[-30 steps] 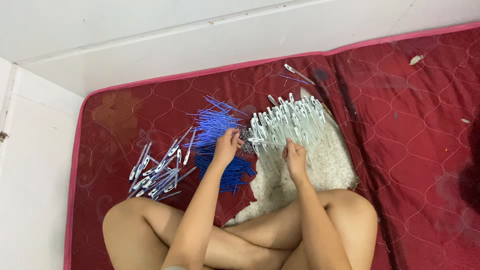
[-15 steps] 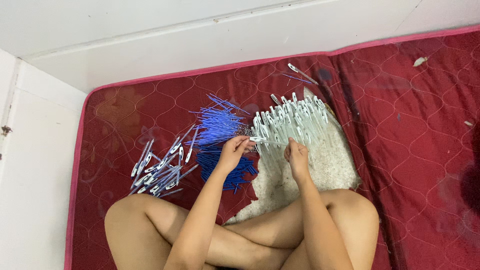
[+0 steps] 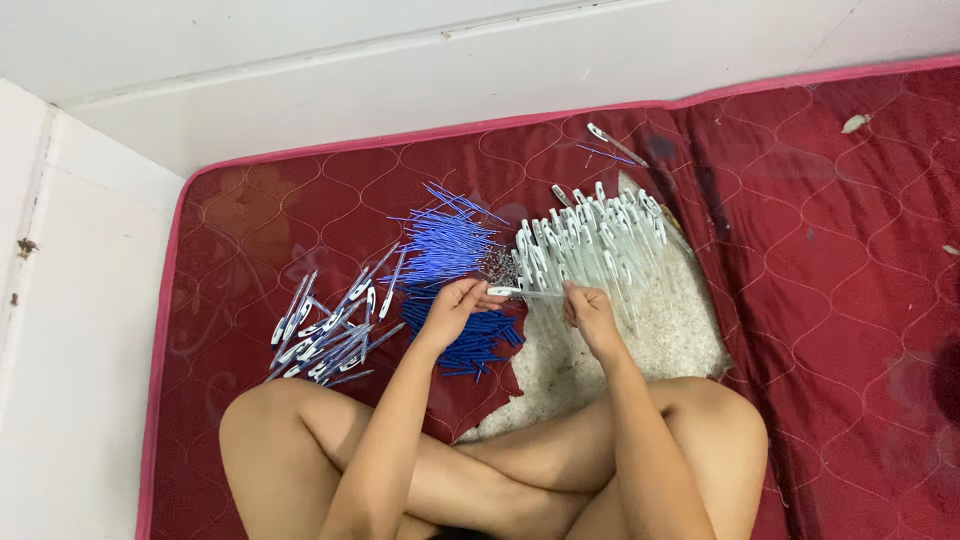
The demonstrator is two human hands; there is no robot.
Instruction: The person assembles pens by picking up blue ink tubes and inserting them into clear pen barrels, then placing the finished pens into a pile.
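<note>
The person sits cross-legged on a red quilted mattress (image 3: 820,300), both hands raised just in front of the knees. The left hand (image 3: 458,303) is curled, its fingers closed on one end of a clear pen barrel (image 3: 528,293) that runs level across the gap to the right hand (image 3: 590,310). The right hand's fingers are pinched around the other end, so the barrel bridges the two hands.

A second ago the left hand reached further out, over the fan of thin blue refills (image 3: 447,240); half a second ago it was drawing back. Now it sits nearer the body and close to the right hand, which has hardly moved.

The refills lie just beyond the left hand. Under and beside that hand is a heap of short dark blue caps (image 3: 470,340). Well out to the left of the left hand lies a loose pile of finished pens (image 3: 330,330). Beyond the right hand, a spread of clear barrels with white ends (image 3: 590,240) rests on a pale, worn patch (image 3: 660,340) of the mattress.
</note>
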